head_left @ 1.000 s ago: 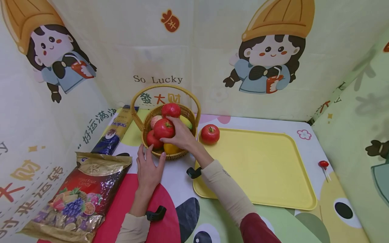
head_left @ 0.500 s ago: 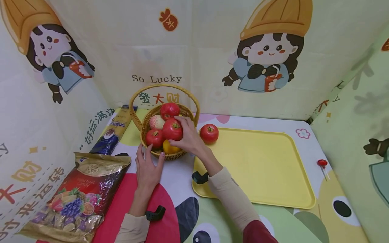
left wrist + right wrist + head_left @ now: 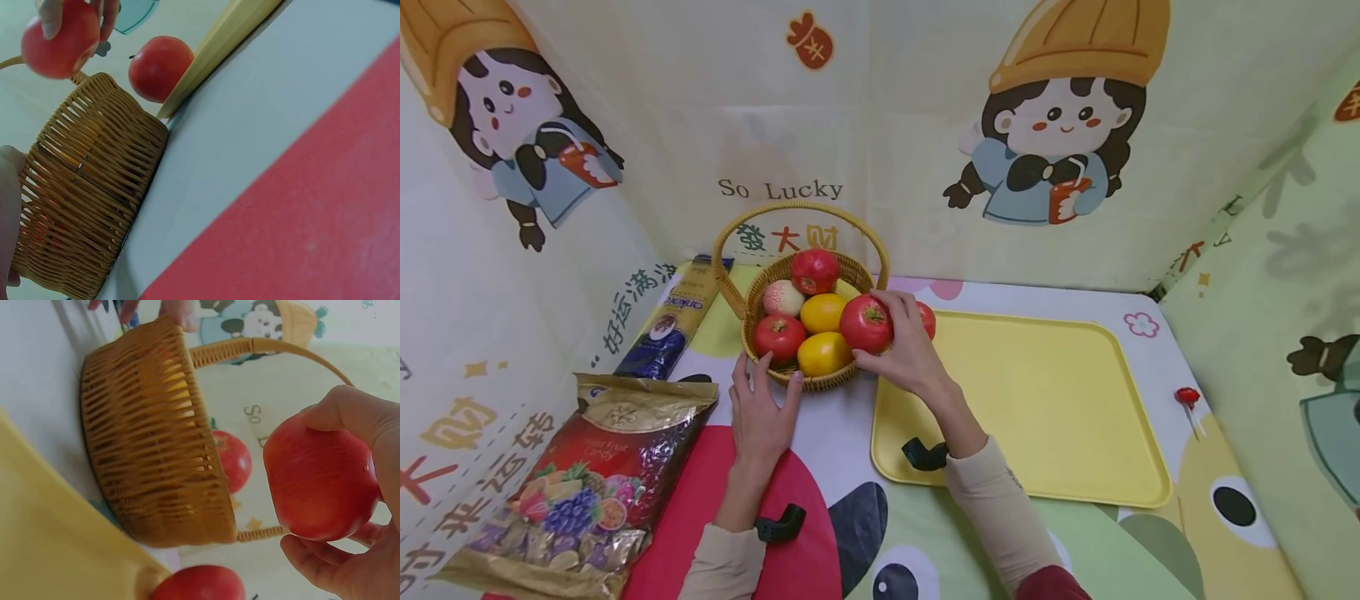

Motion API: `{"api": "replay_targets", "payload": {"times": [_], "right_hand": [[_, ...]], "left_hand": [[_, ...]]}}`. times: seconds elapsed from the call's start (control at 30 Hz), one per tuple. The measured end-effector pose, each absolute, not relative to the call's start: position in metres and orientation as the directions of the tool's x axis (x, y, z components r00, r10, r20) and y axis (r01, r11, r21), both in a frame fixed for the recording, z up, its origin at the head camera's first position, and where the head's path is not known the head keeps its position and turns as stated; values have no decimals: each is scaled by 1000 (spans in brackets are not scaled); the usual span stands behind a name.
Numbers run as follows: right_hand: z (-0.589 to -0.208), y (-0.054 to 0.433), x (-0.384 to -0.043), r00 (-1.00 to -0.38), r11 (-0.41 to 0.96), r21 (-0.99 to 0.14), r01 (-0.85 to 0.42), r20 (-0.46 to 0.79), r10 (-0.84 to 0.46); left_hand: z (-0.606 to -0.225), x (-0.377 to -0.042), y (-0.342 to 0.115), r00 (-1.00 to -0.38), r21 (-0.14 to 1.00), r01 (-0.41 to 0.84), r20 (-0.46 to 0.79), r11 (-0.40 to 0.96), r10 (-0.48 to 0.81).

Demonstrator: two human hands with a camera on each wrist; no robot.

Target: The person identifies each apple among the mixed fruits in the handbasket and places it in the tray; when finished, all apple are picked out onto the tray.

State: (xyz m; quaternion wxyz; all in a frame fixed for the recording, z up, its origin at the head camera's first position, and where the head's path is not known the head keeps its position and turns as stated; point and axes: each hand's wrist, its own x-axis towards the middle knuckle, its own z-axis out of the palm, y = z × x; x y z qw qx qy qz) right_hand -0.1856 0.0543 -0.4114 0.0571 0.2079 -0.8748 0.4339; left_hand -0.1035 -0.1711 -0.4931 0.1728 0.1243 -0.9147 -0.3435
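Note:
My right hand (image 3: 912,350) holds a red apple (image 3: 867,323) over the right rim of the wicker basket (image 3: 829,382), thumb on one side and fingers on the other. In the right wrist view the held apple (image 3: 322,478) is raised clear of the basket. My left hand (image 3: 763,421) touches the basket's near left rim with spread fingers. Inside the basket lie two red apples (image 3: 779,337), two yellow-orange fruits (image 3: 825,356) and a pale pinkish round fruit (image 3: 783,297). Another apple (image 3: 928,319), partly hidden behind my right hand, sits at the tray's far left corner.
A yellow tray (image 3: 1030,408) lies right of the basket. On the left are a bag of fruit candy (image 3: 587,483) and a blue-and-gold packet (image 3: 673,321). A red lollipop (image 3: 1187,397) lies right of the tray. The basket's tall handle (image 3: 801,206) arches over the fruit.
My right hand has lifted the apple out from among the fruit and moved it right, uncovering the yellow-orange fruits. The left hand has stayed at the basket rim.

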Motion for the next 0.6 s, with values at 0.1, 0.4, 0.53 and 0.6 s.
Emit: {"api": "replay_targets", "payload": {"times": [0.1, 0.4, 0.53, 0.6], "right_hand": [[-412, 65, -183, -915, 520, -756, -398, 287, -284], [-416, 93, -188, -947, 514, -795, -322, 265, -184], [-420, 105, -193, -958, 524, -803, -285, 254, -133], [-422, 110, -196, -962, 528, -806, -268, 249, -109]], "left_hand": [[-493, -103, -171, -909, 674, -107, 232, 731, -347], [-495, -105, -172, -907, 669, -101, 243, 736, -345], [-495, -105, -173, -908, 670, -96, 244, 736, -340], [-496, -105, -173, -909, 669, -95, 244, 737, -339]]}}
